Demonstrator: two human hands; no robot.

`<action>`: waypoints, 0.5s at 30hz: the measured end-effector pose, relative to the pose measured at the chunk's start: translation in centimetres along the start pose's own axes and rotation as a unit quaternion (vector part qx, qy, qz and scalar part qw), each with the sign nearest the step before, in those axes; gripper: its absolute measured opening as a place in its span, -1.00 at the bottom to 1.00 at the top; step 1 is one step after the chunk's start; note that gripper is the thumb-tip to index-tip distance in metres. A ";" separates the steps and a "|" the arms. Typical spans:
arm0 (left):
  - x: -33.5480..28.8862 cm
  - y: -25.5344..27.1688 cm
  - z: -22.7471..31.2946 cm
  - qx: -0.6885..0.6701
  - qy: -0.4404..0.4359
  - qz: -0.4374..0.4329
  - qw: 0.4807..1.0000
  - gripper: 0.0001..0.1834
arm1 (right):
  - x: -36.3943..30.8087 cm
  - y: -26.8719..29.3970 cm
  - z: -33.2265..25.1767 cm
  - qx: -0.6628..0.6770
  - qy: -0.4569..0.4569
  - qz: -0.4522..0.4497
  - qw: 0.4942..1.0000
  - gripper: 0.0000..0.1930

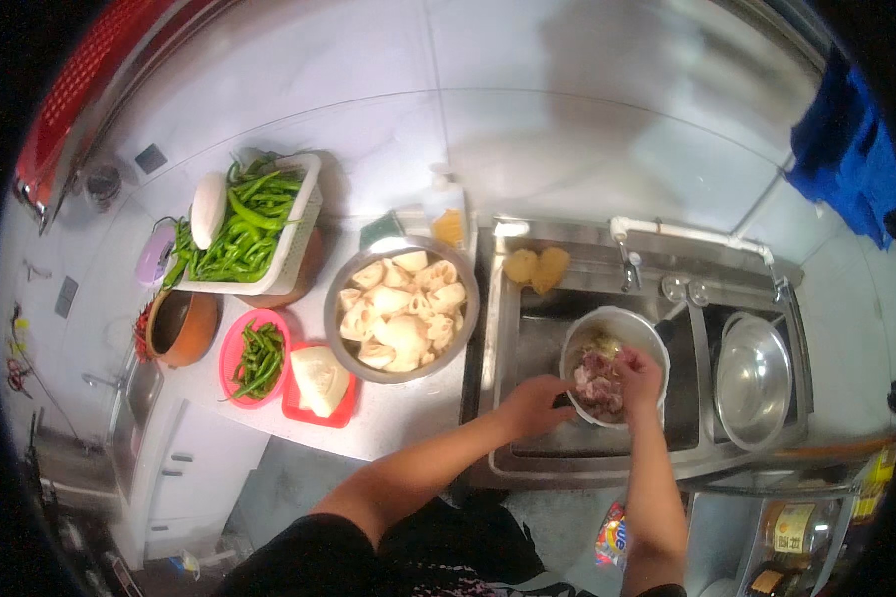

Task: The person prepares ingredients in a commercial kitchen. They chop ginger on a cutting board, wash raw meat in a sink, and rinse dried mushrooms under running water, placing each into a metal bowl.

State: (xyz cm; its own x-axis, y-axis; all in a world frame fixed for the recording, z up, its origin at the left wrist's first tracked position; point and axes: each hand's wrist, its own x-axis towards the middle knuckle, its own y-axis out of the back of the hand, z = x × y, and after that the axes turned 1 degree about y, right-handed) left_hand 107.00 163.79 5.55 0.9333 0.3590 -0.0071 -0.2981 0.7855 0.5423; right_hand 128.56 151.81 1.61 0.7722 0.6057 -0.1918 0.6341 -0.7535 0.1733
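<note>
Some meat (597, 384) seems mid-handling: the right hand (641, 380) bunched narrowly at it, hold unclear; the left hand (540, 406) half-open beside the pot (581, 340). The next move calls for a firm pinch.

Black short-sleeved top (304, 557) with pale speckled print (446, 577), 2 bare forearms (423, 473), bare fingers (553, 387)

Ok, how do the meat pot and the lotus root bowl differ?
The pot sits in the sink; the lotus root bowl stands on the counter. The pot holds raw meat; the bowl holds pale lotus root chunks. The pot has a dark handle; no handle shows on the bowl. Both are round, silvery and open-topped.
</note>
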 end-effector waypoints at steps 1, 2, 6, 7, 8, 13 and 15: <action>-1.6 1.8 0.0 -0.009 0.004 0.006 1.000 -0.53 | 0.5 -1.8 -1.5 -0.045 0.017 -0.034 0.998 -0.63; -3.6 3.4 0.3 0.008 0.026 0.033 0.999 -0.55 | 0.1 -3.7 -2.9 0.045 -0.045 -0.091 0.994 -0.61; -11.3 11.1 0.4 -0.037 0.130 0.153 0.979 -0.64 | -1.6 -12.8 -8.0 0.079 -0.103 -0.199 0.971 -0.62; -12.9 13.3 -0.1 -0.050 0.158 0.195 0.967 -0.67 | -2.0 -15.0 -8.7 0.080 -0.119 -0.209 0.967 -0.64; -14.1 16.0 -0.9 -0.031 0.131 0.242 0.961 -0.74 | -2.4 -16.9 -9.3 0.081 -0.131 -0.224 0.962 -0.66; -15.8 29.0 -8.3 0.162 0.199 0.339 0.905 -0.81 | -3.6 -24.3 -9.9 0.064 -0.172 -0.218 0.959 -0.76; -14.8 31.3 -11.9 0.214 0.212 0.342 0.890 -0.78 | -3.8 -25.9 -9.5 0.062 -0.152 -0.188 0.968 -0.81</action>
State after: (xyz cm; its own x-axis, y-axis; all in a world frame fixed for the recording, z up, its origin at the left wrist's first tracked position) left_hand 81.45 189.03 12.64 0.3774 0.9082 0.1808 -0.5789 0.0789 0.8116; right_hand 109.53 171.46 7.02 0.4279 0.7544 -0.4977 0.8446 -0.5299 -0.0771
